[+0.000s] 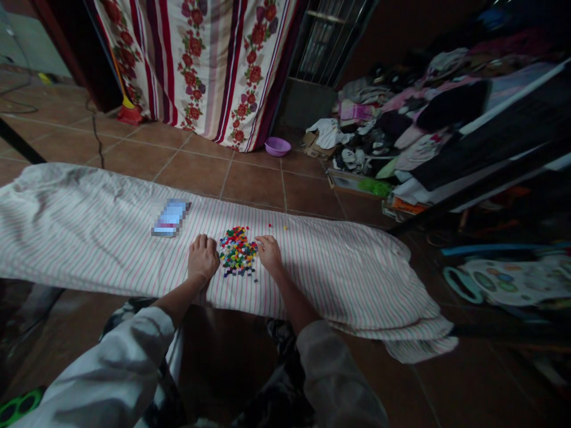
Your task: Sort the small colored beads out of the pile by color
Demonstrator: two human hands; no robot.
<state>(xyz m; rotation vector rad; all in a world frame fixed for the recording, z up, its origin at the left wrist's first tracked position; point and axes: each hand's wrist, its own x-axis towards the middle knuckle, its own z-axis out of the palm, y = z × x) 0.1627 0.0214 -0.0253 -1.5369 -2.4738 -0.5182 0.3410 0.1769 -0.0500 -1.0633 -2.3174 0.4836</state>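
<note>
A pile of small, many-coloured pieces lies on a striped cloth that covers a long, low surface. Left of the pile, my left hand rests on the cloth with its fingers curled together; nothing shows in it. My right hand is at the pile's right edge, its thumb and forefinger pinched together; what they hold, if anything, is too small to name. One red piece and a yellow piece lie apart from the pile, beyond my right hand.
A phone-like device, blurred out, lies on the cloth at the left. Beyond the surface are a purple basin, a flowered curtain and a red dustpan. Heaped clothes fill the back right.
</note>
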